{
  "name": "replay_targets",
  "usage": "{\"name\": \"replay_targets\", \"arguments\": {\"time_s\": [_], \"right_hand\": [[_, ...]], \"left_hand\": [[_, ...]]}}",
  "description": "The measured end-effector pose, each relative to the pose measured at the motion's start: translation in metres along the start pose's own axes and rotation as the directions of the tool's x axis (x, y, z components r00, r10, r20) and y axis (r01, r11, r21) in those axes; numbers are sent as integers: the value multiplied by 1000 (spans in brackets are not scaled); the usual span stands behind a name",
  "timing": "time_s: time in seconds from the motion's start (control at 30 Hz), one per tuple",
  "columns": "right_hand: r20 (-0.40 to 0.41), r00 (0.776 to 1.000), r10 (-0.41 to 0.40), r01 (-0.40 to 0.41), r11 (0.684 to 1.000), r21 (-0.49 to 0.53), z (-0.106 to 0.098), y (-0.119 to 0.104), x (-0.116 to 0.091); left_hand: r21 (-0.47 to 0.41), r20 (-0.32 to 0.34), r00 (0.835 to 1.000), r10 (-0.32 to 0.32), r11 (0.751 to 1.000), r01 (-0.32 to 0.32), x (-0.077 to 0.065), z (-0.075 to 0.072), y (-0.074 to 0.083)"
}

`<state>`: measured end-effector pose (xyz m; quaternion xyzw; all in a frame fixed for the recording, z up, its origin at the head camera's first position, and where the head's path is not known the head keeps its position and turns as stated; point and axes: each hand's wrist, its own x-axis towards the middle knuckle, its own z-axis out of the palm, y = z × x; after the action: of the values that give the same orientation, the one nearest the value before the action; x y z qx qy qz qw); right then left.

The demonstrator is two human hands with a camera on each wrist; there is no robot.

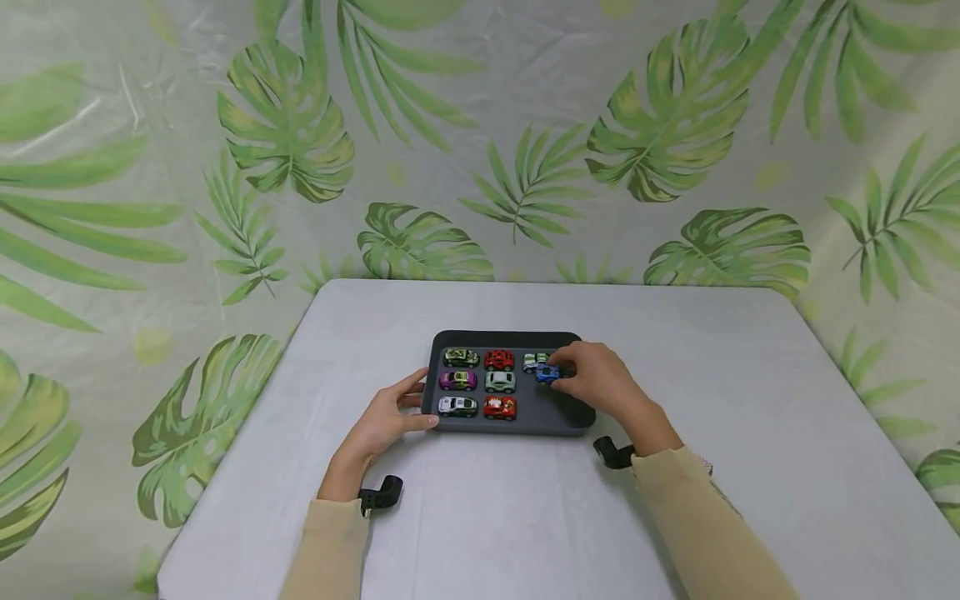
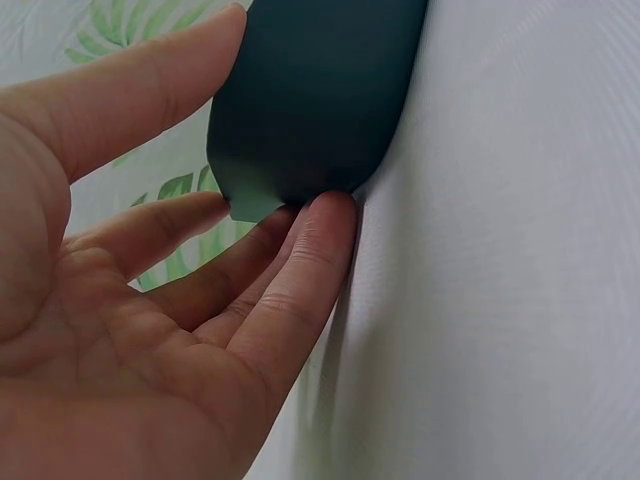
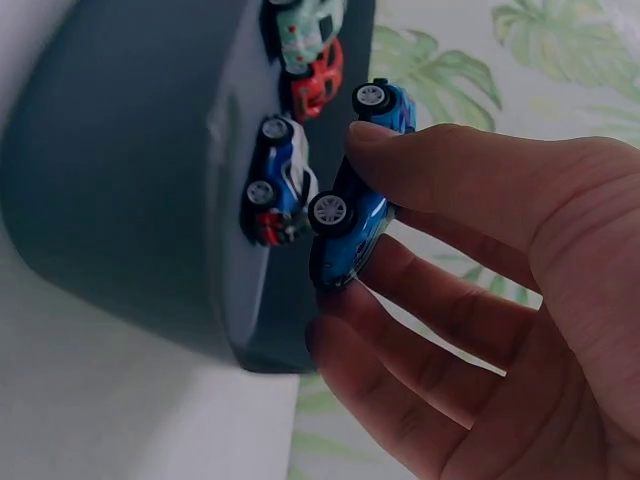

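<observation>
A blue toy car (image 1: 547,374) is pinched between the thumb and fingers of my right hand (image 1: 602,383). In the right wrist view the blue car (image 3: 350,215) is tilted, its wheels apart from the tray floor. Just behind it in the head view stands a white-and-blue toy car (image 1: 534,360). My left hand (image 1: 384,417) holds the dark grey tray (image 1: 510,426) by its left end, thumb at the near corner and fingers along the side. The left wrist view shows the fingertips touching the tray's wall (image 2: 310,100).
Toy cars stand in two columns in the tray's left half: a camouflage car (image 1: 461,357), a purple car (image 1: 457,380), a white-and-black car (image 1: 457,407), a red car (image 1: 498,359), a pale green car (image 1: 500,382) and another red car (image 1: 499,407). A white-covered table (image 1: 495,517) lies beneath.
</observation>
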<state>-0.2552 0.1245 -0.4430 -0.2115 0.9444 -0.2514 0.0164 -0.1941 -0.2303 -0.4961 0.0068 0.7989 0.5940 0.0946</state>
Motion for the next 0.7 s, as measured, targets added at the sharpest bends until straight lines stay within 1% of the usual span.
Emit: {"name": "replay_targets", "arguments": {"time_s": [0.13,0.3,0.47,0.7], "right_hand": [[23,1000,-2,2,1000,-22,6,-3,3],[31,999,-17,18,999,-51,12,-6,7],[42,999,-14,17,997,-79,18,-6,10],[34,999,-19,23,991,-129,26,-3,14]], "left_hand": [[3,2,1000,2,1000,-2,0,0,0],[9,0,1000,6,1000,-6,-2,-1,3],[9,1,1000,9,1000,-9,-2,0,3],[13,5,1000,12,1000,-12,-1,-1,1]]}}
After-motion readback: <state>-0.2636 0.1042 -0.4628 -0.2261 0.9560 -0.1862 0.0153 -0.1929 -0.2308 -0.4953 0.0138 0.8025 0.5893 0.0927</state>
